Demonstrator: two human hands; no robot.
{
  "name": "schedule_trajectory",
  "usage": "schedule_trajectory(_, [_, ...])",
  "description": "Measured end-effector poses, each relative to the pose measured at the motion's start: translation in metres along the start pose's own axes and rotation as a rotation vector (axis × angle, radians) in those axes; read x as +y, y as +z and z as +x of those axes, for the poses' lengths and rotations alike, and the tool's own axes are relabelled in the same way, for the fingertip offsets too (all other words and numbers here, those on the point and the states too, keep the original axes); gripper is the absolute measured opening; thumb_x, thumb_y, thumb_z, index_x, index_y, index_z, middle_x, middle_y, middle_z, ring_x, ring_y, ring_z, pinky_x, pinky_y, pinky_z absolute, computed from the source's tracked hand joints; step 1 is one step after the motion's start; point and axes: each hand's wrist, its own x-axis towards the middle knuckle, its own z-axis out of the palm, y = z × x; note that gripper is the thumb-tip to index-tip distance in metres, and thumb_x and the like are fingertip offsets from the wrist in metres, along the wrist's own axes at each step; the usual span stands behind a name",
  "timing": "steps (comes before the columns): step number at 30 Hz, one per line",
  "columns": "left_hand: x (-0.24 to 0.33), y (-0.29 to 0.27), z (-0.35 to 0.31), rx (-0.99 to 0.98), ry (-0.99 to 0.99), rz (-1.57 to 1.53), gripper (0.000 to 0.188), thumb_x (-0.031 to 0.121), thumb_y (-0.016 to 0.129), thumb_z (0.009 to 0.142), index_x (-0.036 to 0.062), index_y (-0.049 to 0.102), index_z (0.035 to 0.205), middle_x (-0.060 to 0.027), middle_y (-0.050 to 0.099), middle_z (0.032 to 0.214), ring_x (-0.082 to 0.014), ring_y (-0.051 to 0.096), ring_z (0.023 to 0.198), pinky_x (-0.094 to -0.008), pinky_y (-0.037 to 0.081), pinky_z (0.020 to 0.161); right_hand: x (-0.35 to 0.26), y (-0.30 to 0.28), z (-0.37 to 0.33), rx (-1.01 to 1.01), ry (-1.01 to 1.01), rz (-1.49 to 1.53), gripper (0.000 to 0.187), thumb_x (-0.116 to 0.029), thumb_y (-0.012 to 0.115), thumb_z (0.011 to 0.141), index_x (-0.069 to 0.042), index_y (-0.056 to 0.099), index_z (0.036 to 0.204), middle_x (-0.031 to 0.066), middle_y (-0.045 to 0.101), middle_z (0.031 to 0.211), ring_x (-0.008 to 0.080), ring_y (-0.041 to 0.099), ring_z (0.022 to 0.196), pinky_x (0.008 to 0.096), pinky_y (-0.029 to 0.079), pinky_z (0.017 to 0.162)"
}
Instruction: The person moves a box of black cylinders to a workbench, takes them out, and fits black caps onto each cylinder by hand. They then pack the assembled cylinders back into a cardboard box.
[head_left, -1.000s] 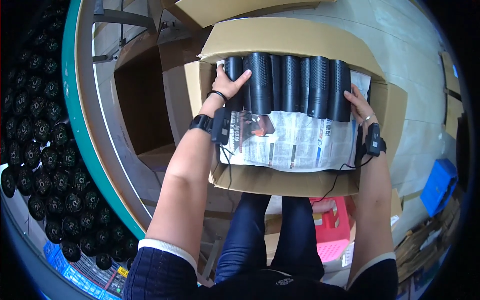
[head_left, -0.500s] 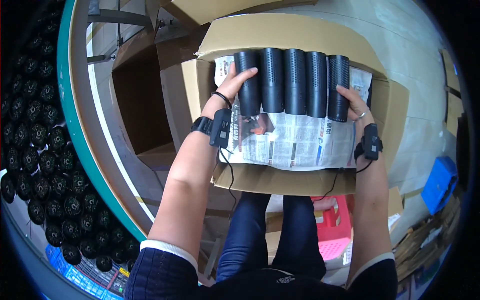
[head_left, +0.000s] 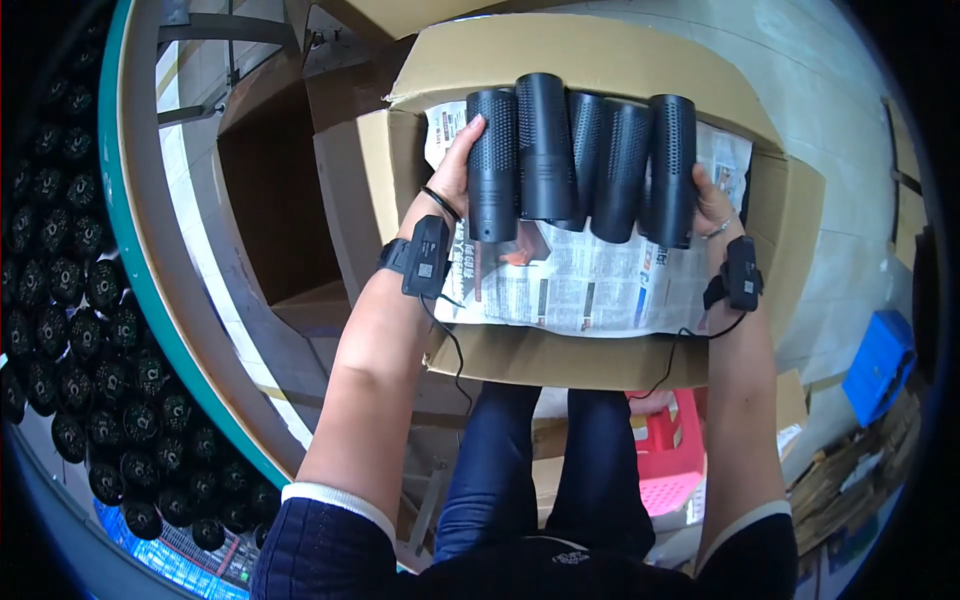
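A row of several black cylindrical tubes with perforated sides lies over the newspaper (head_left: 590,290) in an open cardboard box (head_left: 580,360). My left hand (head_left: 456,170) grips the leftmost tube (head_left: 493,165), its thumb on top and the other fingers hidden at the outer side. At the other end, my right hand (head_left: 712,203) presses against the rightmost tube (head_left: 670,170), thumb at its edge. Between them the middle tubes sit unevenly: one tube (head_left: 545,145) rides higher, and a partly covered tube (head_left: 583,160) sits lower.
Many black round-ended parts (head_left: 85,330) stand on a green-edged table (head_left: 150,270) at the left. An open brown carton (head_left: 265,190) is beside the box. A pink basket (head_left: 672,465) stands near my legs, with a blue case (head_left: 880,367) on the floor at right.
The even row of tubes has become staggered, with the second tube raised and the third partly covered. My hands have shifted slightly at the two ends.
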Motion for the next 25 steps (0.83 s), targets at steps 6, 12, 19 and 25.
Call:
schedule_trajectory(6, [-0.003,-0.010,0.001,-0.078,-0.034,0.069,0.058,0.048,0.065,0.078,0.0020,0.057,0.112,-0.0143,0.064,0.101,-0.0248,0.064,0.086,-0.0366,0.053,0.078,0.001,0.026,0.008,-0.089,0.158,0.081,0.051,-0.033,0.075,0.072,-0.003,0.059,0.109,0.0113,0.064,0.104,0.0227,0.063,0.095,0.0385,0.051,0.086])
schedule_trajectory(12, [-0.004,-0.005,-0.008,-0.125,-0.038,0.056,0.055,0.042,0.068,0.077,0.0011,0.057,0.111,-0.0143,0.065,0.099,-0.0241,0.065,0.084,-0.0363,0.054,0.078,0.019,0.012,0.000,-0.102,-0.009,0.020,0.063,-0.042,0.073,0.070,-0.001,0.055,0.115,0.0113,0.063,0.107,0.0220,0.063,0.095,0.0373,0.051,0.086])
schedule_trajectory(19, [-0.004,-0.010,-0.018,-0.080,-0.082,0.191,0.063,0.043,0.074,0.070,0.0028,0.054,0.114,-0.0154,0.063,0.096,-0.0231,0.062,0.087,-0.0376,0.052,0.078,0.017,0.045,0.001,-0.168,0.001,0.033,0.066,-0.045,0.073,0.068,-0.002,0.055,0.115,0.0121,0.063,0.106,0.0222,0.063,0.095,0.0374,0.052,0.084])
schedule_trajectory(25, [-0.015,-0.022,-0.013,-0.062,-0.038,0.036,0.067,0.048,0.074,0.069,0.0037,0.053,0.116,-0.0139,0.063,0.101,-0.0242,0.060,0.093,-0.0397,0.049,0.085,0.033,0.020,0.021,-0.219,0.170,0.147,0.065,-0.047,0.069,0.073,0.001,0.054,0.114,0.0142,0.061,0.111,0.0205,0.060,0.100,0.0335,0.051,0.086])
